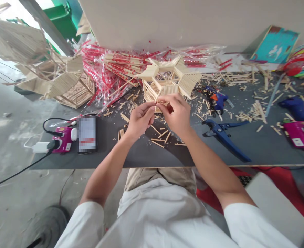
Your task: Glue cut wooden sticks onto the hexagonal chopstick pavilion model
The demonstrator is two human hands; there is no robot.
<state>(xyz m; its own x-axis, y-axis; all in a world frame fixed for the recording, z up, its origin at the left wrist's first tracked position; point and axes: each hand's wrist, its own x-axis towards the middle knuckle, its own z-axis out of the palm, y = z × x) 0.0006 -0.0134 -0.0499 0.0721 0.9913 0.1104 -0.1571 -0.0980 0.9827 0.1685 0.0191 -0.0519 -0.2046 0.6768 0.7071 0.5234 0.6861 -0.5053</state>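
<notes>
My left hand (140, 119) and my right hand (176, 113) meet over the dark table (244, 148), fingertips pinched together on a short wooden stick (157, 101). Just beyond them stands a star-shaped model of wooden sticks (169, 77), close to my fingertips. Loose cut stick pieces (160, 136) lie on the table under my hands.
Blue cutting pliers (222, 134) lie right of my right hand, with a blue glue gun (216, 98) behind. A phone (87, 133) and pink device (62, 139) lie left. Red-wrapped chopstick packs (115, 69) pile at the back. Larger stick structures (64, 86) stand far left.
</notes>
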